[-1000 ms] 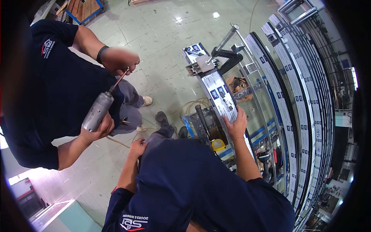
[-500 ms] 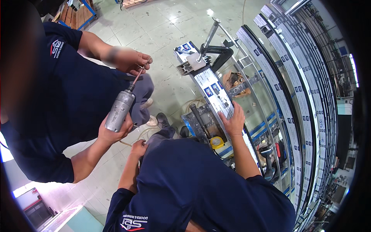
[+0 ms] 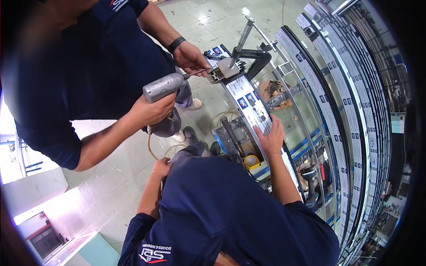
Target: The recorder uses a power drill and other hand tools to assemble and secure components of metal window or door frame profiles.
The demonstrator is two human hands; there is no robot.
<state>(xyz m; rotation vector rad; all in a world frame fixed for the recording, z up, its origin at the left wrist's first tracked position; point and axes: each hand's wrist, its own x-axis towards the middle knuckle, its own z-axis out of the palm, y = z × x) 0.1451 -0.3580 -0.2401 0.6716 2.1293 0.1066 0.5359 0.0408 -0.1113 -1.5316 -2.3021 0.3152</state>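
The right hand (image 3: 271, 136), thumb and fingers spread, rests on the profile (image 3: 243, 91) over the rack (image 3: 288, 95); the left hand (image 3: 162, 168), well apart, is by the thigh (image 3: 179, 160), its grip unclear. A co-worker (image 3: 106, 66) points a drill (image 3: 164, 88) at the block (image 3: 216, 76) near the profile's far end.

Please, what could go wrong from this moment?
The co-worker's power tool could slip, its bit hurting the co-worker's other hand beside it. If the black clamp loosened, the wrapped profile might shift under the person's right hand. The hanging hose could perhaps trip someone.
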